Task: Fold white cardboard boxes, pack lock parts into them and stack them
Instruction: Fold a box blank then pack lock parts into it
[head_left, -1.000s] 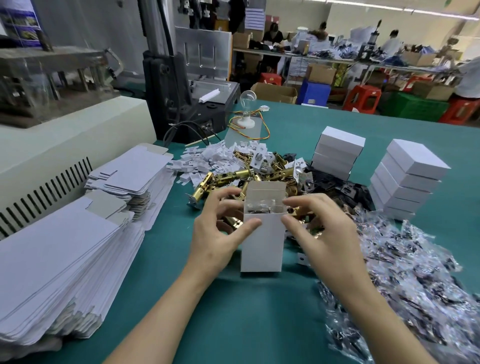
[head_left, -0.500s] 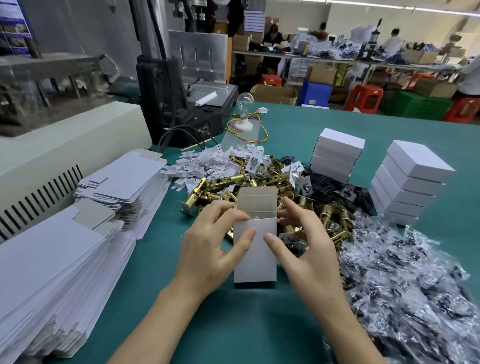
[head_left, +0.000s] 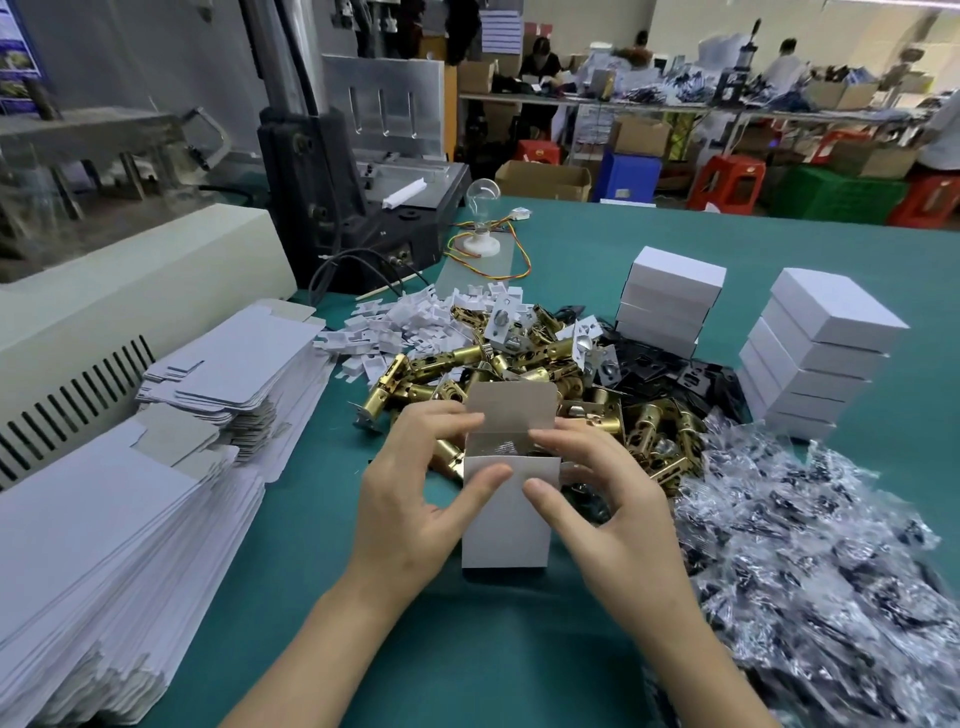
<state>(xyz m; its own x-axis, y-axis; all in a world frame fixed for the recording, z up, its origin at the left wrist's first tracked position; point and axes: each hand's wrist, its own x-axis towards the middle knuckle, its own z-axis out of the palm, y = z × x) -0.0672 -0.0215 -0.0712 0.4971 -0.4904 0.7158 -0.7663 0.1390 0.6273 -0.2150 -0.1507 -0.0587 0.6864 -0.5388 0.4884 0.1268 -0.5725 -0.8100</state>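
A white cardboard box (head_left: 506, 525) stands upright on the green table (head_left: 467, 649), its top flap raised and bagged parts showing inside. My left hand (head_left: 410, 499) grips its left side, thumb on the front, fingers at the top edge. From the right, my right hand (head_left: 608, 499) grips it the same way. Behind the box lies a heap of brass lock latches (head_left: 519, 374). Two stacks of closed white boxes (head_left: 670, 306) (head_left: 815, 353) stand at the back right.
Flat unfolded box blanks (head_left: 119, 525) are piled high at the left, a smaller pile (head_left: 239, 358) behind them. Small white plastic pieces (head_left: 400, 327), black plates (head_left: 670, 374) and clear bagged parts (head_left: 810, 551) cover the middle and right. A machine (head_left: 363, 197) stands behind.
The box's top flap, which was leaning over the opening half a second ago, stands raised again and the contents show. Both hands have stayed on the box's upper sides.
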